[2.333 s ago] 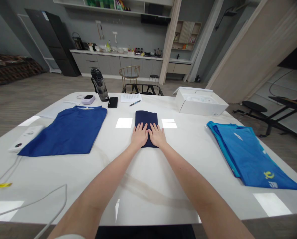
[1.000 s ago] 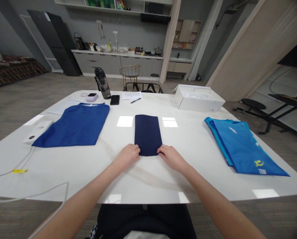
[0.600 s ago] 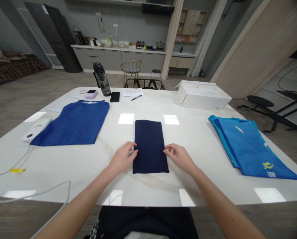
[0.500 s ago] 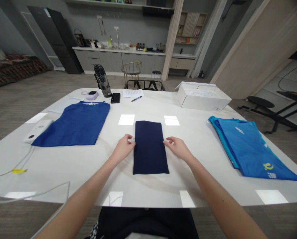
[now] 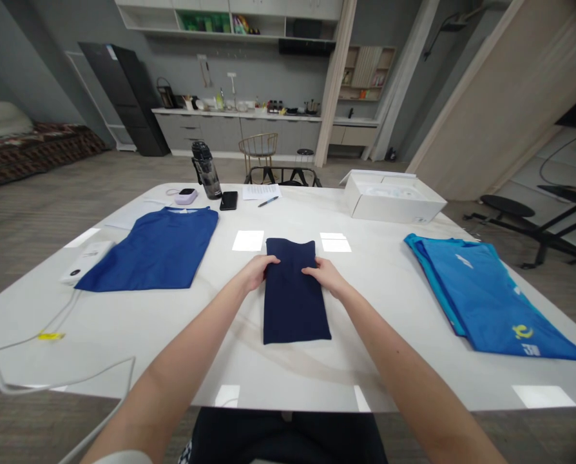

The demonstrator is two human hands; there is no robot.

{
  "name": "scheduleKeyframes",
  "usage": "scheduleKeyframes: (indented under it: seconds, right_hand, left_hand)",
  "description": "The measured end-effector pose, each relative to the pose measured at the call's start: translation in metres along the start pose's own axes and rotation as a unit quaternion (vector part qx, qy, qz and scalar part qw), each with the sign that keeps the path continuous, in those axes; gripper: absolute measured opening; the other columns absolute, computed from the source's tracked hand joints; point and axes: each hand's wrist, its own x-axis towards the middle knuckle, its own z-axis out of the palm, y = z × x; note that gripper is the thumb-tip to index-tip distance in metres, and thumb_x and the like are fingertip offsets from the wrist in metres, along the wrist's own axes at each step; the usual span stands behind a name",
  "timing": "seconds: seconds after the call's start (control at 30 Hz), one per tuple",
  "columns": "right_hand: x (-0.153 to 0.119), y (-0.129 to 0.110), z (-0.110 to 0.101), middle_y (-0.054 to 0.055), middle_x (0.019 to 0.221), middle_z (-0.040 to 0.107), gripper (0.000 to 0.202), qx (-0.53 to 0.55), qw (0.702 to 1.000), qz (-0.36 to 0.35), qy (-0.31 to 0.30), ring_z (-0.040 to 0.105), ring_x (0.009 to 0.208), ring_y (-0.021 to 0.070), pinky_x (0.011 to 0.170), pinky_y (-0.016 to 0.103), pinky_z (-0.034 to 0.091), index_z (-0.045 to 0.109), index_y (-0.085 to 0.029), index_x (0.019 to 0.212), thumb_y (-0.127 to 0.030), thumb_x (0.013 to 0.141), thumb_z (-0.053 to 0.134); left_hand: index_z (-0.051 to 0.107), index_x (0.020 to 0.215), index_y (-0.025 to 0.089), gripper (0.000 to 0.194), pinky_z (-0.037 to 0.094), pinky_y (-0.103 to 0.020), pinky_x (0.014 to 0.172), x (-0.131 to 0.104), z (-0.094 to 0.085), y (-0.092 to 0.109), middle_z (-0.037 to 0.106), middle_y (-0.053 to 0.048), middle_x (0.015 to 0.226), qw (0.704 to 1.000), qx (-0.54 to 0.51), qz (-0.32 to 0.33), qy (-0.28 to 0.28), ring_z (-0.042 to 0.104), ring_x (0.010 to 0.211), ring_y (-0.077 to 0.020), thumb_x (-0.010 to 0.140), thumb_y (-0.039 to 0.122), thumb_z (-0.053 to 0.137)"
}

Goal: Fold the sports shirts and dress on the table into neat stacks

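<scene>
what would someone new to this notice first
Probably the dark navy cloth in the middle of the white table, its side edges held by the left grip and the right grip. Next come the deep blue shirt on the left and the brighter blue garment on the right, with an open white box behind it.

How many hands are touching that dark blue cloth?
2: the left hand on the left side of the navy cloth, the right hand on its right side. No others show.
</scene>
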Motion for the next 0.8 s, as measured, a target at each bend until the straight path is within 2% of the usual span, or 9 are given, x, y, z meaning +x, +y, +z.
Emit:
scheduleKeyframes:
  seconds: [0.1,0.17,0.3,0.43,0.53,0.6,0.7,0.8]
  right_hand:
    - [-0.005,0.010,-0.002,0.004,0.098,0.077,0.032,0.047,0.998,-0.042,-0.004,0.072,0.093,0.0234,0.085,0.037,0.059,0.068,-0.020,0.104,-0.017,0.072,0.068]
    - [-0.008,0.018,-0.005,0.003,0.096,0.077,0.035,0.044,0.998,-0.048,-0.003,0.072,0.092,0.0243,0.085,0.039,0.059,0.068,-0.021,0.106,-0.017,0.071,0.066]
    - [-0.018,0.027,-0.017,0.003,0.106,0.075,0.039,0.021,0.995,-0.097,0.017,0.070,0.102,0.0244,0.094,0.042,0.056,0.067,-0.023,0.112,-0.019,0.074,0.062]
    - [-0.040,0.024,-0.045,0.005,0.120,0.072,0.038,0.004,0.984,-0.162,0.067,0.064,0.115,0.0250,0.105,0.045,0.049,0.065,-0.024,0.119,-0.025,0.081,0.059]
    - [-0.061,0.019,-0.081,0.005,0.131,0.067,0.041,-0.006,0.975,-0.192,0.116,0.059,0.124,0.0252,0.110,0.046,0.044,0.063,-0.025,0.127,-0.028,0.086,0.057]
    - [-0.075,0.019,-0.112,0.004,0.138,0.063,0.044,-0.017,0.969,-0.199,0.143,0.055,0.130,0.0248,0.113,0.045,0.041,0.062,-0.027,0.132,-0.028,0.089,0.055]
    - [-0.098,0.024,-0.165,0.002,0.145,0.058,0.048,-0.036,0.966,-0.190,0.174,0.050,0.136,0.0237,0.117,0.043,0.037,0.058,-0.028,0.138,-0.028,0.091,0.055]
    - [-0.124,0.025,-0.224,0.000,0.146,0.057,0.051,-0.052,0.961,-0.161,0.218,0.045,0.141,0.0236,0.119,0.045,0.035,0.057,-0.030,0.140,-0.028,0.089,0.059]
  left_hand:
    - [0.070,0.104,0.016,0.033,0.056,-0.029,0.078,-0.007,0.006,-0.007,0.076,-0.008,0.099,0.996,0.002,0.081,-0.026,0.071,0.088,-0.0208,0.071,0.021,0.074]
    - [0.067,0.115,0.020,0.041,0.057,-0.032,0.081,-0.013,0.009,-0.010,0.076,-0.008,0.108,0.995,0.032,0.081,-0.041,0.071,0.094,-0.0227,0.075,0.026,0.075]
    - [0.060,0.128,0.028,0.050,0.058,-0.033,0.073,-0.022,0.021,-0.012,0.072,-0.007,0.120,0.992,0.093,0.066,-0.049,0.070,0.098,-0.0249,0.080,0.031,0.073]
    - [0.053,0.137,0.033,0.054,0.055,-0.028,0.064,-0.030,0.049,-0.005,0.068,-0.007,0.128,0.986,0.127,0.093,-0.054,0.068,0.100,-0.0244,0.086,0.039,0.069]
    - [0.045,0.145,0.039,0.062,0.054,-0.029,0.061,-0.032,0.084,0.000,0.065,-0.007,0.130,0.975,0.170,0.086,-0.116,0.068,0.091,-0.0227,0.088,0.053,0.065]
    - [0.039,0.148,0.042,0.067,0.054,-0.031,0.061,-0.030,0.113,0.000,0.065,-0.007,0.129,0.966,0.177,0.075,-0.172,0.066,0.085,-0.0207,0.088,0.060,0.062]
    - [0.033,0.150,0.045,0.069,0.055,-0.032,0.063,-0.021,0.167,-0.009,0.066,-0.007,0.124,0.958,0.149,0.054,-0.238,0.064,0.077,-0.0176,0.089,0.061,0.060]
    - [0.033,0.150,0.046,0.068,0.056,-0.033,0.064,-0.012,0.229,-0.021,0.066,-0.006,0.121,0.948,0.107,0.035,-0.297,0.063,0.073,-0.0160,0.089,0.058,0.061]
